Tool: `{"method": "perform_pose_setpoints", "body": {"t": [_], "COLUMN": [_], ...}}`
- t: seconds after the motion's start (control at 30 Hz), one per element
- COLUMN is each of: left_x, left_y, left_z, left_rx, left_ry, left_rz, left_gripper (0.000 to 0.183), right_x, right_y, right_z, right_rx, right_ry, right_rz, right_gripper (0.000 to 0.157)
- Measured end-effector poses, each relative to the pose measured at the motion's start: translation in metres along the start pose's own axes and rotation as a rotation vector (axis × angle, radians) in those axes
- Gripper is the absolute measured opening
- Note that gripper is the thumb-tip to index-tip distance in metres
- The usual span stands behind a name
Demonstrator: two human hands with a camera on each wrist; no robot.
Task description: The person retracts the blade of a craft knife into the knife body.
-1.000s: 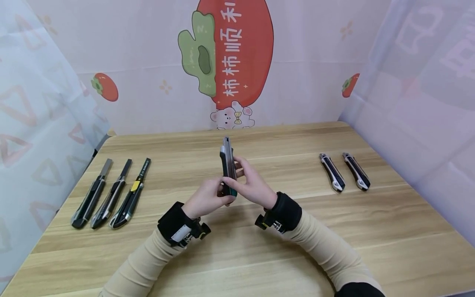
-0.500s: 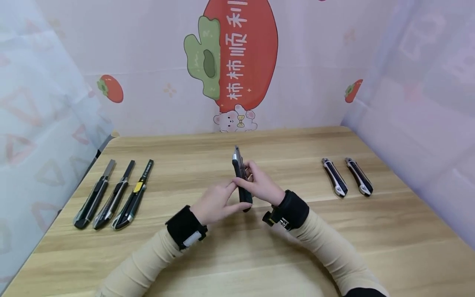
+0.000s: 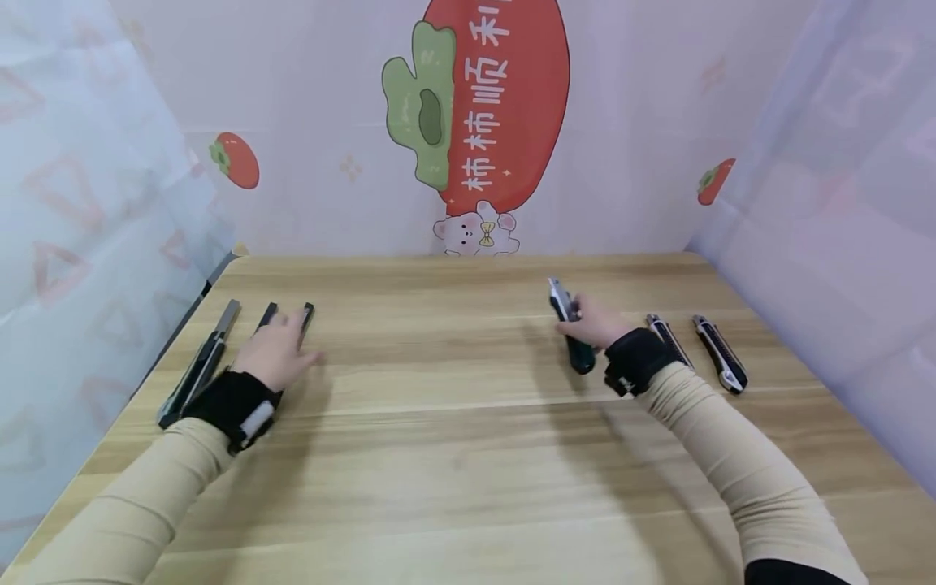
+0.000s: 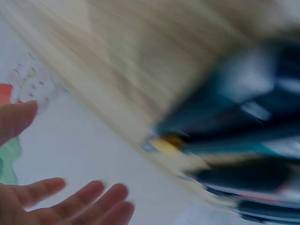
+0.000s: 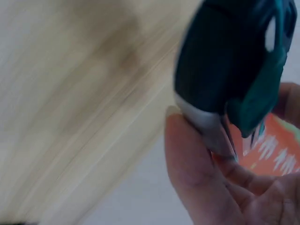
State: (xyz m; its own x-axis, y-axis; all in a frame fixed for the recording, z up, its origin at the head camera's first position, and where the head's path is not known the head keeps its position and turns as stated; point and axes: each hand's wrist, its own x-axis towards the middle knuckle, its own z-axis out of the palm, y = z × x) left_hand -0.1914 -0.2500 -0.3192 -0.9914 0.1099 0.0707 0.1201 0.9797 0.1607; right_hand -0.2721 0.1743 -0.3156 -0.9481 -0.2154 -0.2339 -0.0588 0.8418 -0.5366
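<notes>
My right hand [image 3: 595, 323] grips a dark green and silver utility knife [image 3: 580, 351] above the table, right of the middle. In the right wrist view the thumb [image 5: 187, 161] presses the silver part of that knife [image 5: 211, 65]. Over on the left, my left hand [image 3: 272, 353] hovers above the long snap-off cutters with its fingers spread and nothing held. It partly hides the middle cutter [image 3: 269, 312] and the right-hand one [image 3: 308, 315]; the left-hand cutter [image 3: 196, 374] shows more fully. In the left wrist view, a blurred cutter with a yellow slider [image 4: 166, 145] lies beside the fingers.
Two smaller black and white box cutters lie at the right, one [image 3: 665, 335] partly behind my right wrist, the other [image 3: 720, 355] farther right. The wooden table [image 3: 439, 455] meets a printed cloth [image 3: 314, 203] at its back edge; cloths hang along both sides.
Both hands were together on the utility knife near the middle. My left hand has let go and moved left over the long cutters; my right hand has carried the knife to the right.
</notes>
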Motion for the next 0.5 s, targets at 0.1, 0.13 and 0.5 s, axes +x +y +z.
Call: {"method": "perform_pose_setpoints", "body": {"t": [0.1,0.13,0.5], "left_x": [-0.006,-0.008,-0.015], "left_y": [-0.019,-0.024,-0.039], "left_z": [-0.008,-0.008,-0.001], "left_rx": [-0.003,-0.011,-0.040], "left_ry": [-0.036,-0.055,-0.267], "left_rz": [-0.083,-0.110,-0.229], "left_gripper": [0.058,0.053,0.033], "right_x": [0.003,0.005,0.007], "right_y": [0.019,0.026,0.060], "right_z": [-0.015,-0.017,-0.015], "right_rx": [-0.081,-0.109,-0.288], "right_ry": [0.013,0.015,-0.002], "right_rz": [0.026,0.037,0.228], "right_gripper": [0.041,0.040,0.034]}}
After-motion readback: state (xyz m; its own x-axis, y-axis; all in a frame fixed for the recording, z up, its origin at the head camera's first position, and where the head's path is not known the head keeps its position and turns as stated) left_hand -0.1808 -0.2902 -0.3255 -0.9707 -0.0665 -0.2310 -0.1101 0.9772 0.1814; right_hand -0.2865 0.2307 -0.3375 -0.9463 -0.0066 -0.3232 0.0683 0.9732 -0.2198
